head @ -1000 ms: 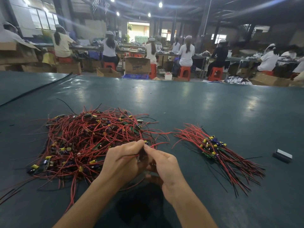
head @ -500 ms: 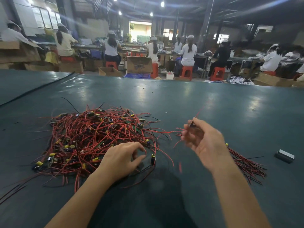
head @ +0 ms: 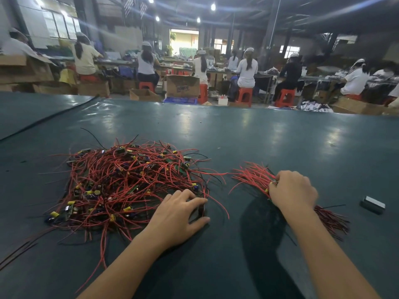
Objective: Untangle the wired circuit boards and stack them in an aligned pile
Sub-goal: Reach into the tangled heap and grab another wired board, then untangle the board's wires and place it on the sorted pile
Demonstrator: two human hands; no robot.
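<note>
A tangled heap of small circuit boards with red and black wires (head: 129, 182) lies on the dark green table (head: 237, 143), left of centre. At the heap's near right edge my left hand (head: 179, 214) pinches a small dark board (head: 202, 209) between thumb and fingers. To the right lies the aligned pile (head: 251, 175), its wires fanning toward the far left and the near right. My right hand (head: 293, 193) rests on the middle of the aligned pile. Its curled fingers grip the boards there and hide most of them.
A small black and grey box (head: 373, 205) lies on the table right of the aligned pile. A black cable (head: 49, 117) runs across the far left. Beyond the table's far edge, several people sit on orange stools among cardboard boxes.
My right hand carried a wired board from the middle over to the aligned pile and came down on it. My left hand stayed at the heap's edge and closed on another board.
</note>
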